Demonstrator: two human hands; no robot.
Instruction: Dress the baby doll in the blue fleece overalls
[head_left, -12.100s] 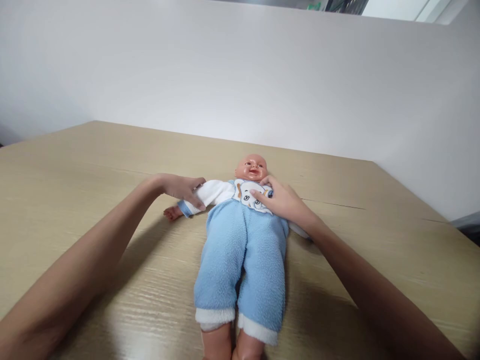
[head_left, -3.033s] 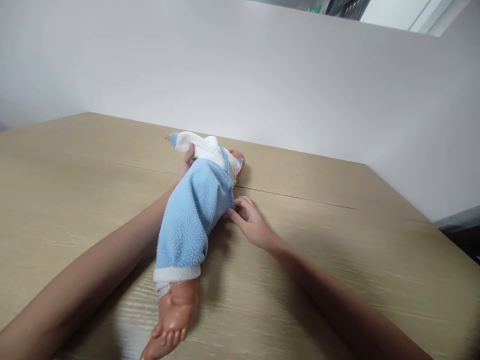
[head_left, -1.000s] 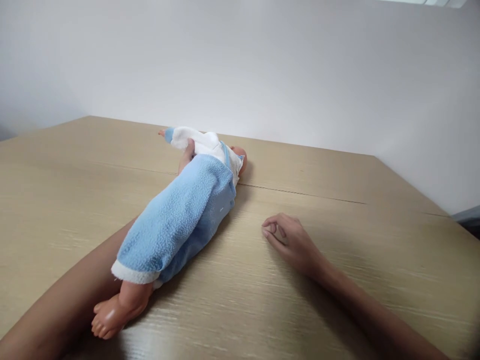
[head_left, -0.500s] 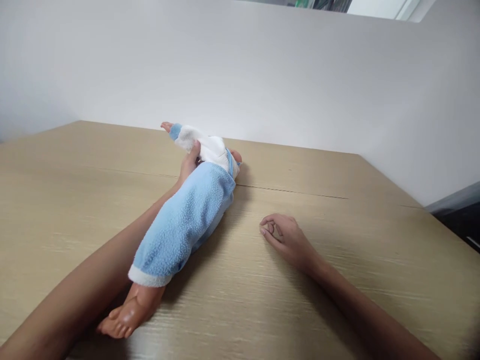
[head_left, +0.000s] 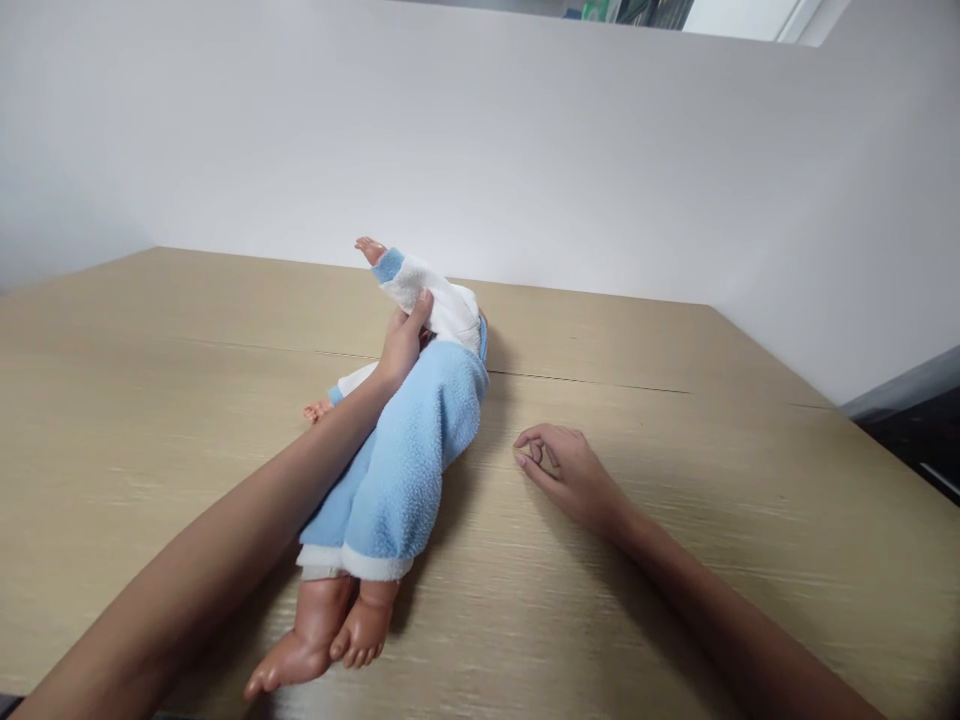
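Observation:
A baby doll (head_left: 424,440) in light blue fleece trousers and a white top with blue cuffs lies turned on its side in the head view. Its bare feet point toward me, and its head is hidden behind its body. My left hand (head_left: 405,335) grips the doll at the chest, the thumb over the white top just under its raised arm. The doll's other arm pokes out beyond my forearm. To the right of the doll, my right hand (head_left: 568,470) rests on the table with curled fingers, thumb near the index fingertip. Nothing shows between those fingers.
The wooden table (head_left: 712,560) has a thin seam running across it. A pale wall (head_left: 525,150) rises behind its far edge, with an opening at the top right. Something dark (head_left: 919,435) stands beyond the table's right edge.
The doll has rolled in my left hand and shifted a little right, so both feet and its second arm now show. My right hand has stayed nearly still.

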